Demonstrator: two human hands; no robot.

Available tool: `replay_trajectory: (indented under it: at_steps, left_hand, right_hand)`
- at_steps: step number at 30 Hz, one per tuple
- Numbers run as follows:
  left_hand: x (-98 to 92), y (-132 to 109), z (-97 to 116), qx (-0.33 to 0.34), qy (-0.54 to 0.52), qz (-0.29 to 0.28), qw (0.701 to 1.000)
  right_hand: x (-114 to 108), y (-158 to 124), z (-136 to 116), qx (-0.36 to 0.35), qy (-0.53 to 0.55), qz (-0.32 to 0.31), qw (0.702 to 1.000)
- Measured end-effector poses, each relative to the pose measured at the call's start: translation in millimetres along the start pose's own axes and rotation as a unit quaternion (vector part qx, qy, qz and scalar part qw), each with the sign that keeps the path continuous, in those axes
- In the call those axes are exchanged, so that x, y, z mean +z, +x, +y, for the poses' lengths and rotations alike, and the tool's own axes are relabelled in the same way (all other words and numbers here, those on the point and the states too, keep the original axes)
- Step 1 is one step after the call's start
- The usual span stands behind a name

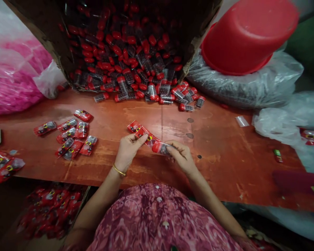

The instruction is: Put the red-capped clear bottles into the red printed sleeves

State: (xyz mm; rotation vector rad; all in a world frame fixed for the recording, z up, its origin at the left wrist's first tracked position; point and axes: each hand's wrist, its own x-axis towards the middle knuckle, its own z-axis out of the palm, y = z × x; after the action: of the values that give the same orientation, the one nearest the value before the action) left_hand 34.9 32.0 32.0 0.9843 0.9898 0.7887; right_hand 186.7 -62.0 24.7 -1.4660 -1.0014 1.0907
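Observation:
My left hand (129,148), a gold bangle at its wrist, pinches a flat red printed plastic sleeve (136,127) between thumb and fingers. My right hand (181,155) grips the dark end of a small clear container (162,148) with a red cap. The capped end points left and meets the right end of the sleeve; how far it sits inside is hard to make out. Both hands are above the middle of the wooden table (219,146).
A large open box (199,38) at the back spills red-capped containers (151,91) onto the table. Wrapped pieces (74,130) lie to the left. Pink items fill a bag (13,80). A red bucket (246,35) rests upside down on a plastic sack (251,87).

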Motion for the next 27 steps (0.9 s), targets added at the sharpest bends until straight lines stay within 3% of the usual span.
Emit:
replay_trajectory:
  at_steps: [3,7,14,27]
  left_hand:
    - [1.4,1,1,0.021,0.017,0.007,1.000]
    - [3.0,1,2,0.039,0.026,0.015,0.999]
    - [1.5,4,2,0.046,0.043,0.030,0.998]
    - [5.4,5,-1,0.010,0.027,0.009,1.000]
  right_hand:
    - [5,-1,0,-0.025,-0.024,-0.012,0.999]
    - [11,-2,4,-0.066,-0.028,0.033,0.997]
    - [14,-2,16,0.030,0.083,-0.004,0.996]
    - [19,1,27,0.068,0.184,-0.021,0.980]
